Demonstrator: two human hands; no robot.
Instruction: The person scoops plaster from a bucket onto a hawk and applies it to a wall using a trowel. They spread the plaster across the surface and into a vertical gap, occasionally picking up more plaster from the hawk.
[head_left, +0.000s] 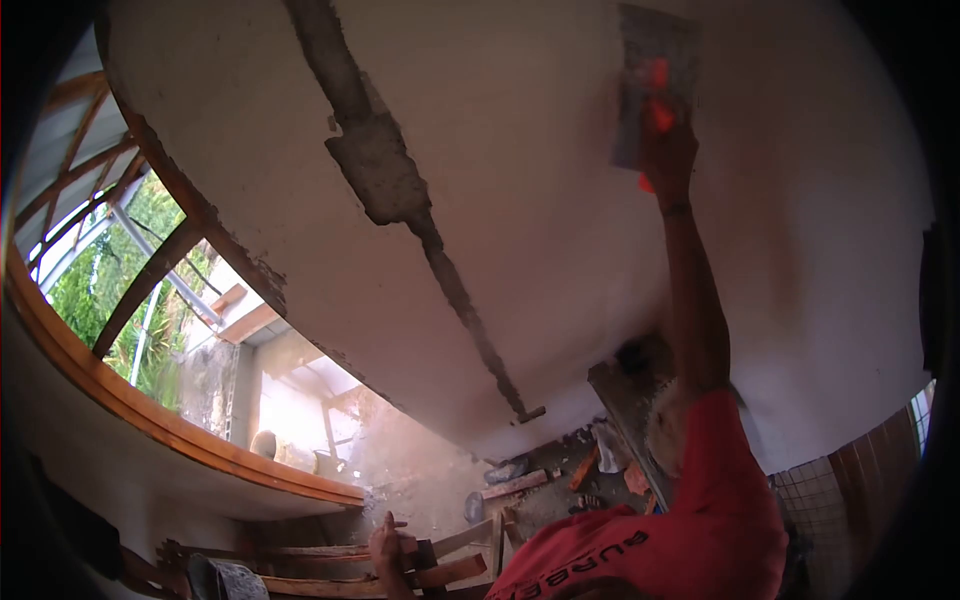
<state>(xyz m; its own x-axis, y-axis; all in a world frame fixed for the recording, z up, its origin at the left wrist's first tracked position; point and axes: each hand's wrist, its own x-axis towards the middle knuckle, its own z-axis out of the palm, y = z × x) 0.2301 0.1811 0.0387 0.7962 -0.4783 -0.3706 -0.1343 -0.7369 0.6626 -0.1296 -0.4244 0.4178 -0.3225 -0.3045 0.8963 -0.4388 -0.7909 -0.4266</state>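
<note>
My right hand (668, 150) is raised high against the pale plastered wall (520, 210). It is closed round the red handle of a plastering trowel (632, 125), whose grey rectangular blade lies against the wall surface. Low in the view, my left hand (385, 550) is beside wooden pieces (450, 572), with its thumb up and its other fingers seemingly curled. What those fingers hold, if anything, I cannot make out. A rough grey strip of mortar (455, 285) runs down the wall, with a wider square patch (382, 172) part way along it.
An opening with an orange-brown wooden frame (190, 440) is at the left, with greenery outside. Below the wall lie rubble and wood scraps (520, 485). A plank (625, 430) leans near my raised arm. A dark bucket-like container (225, 580) stands at the bottom left.
</note>
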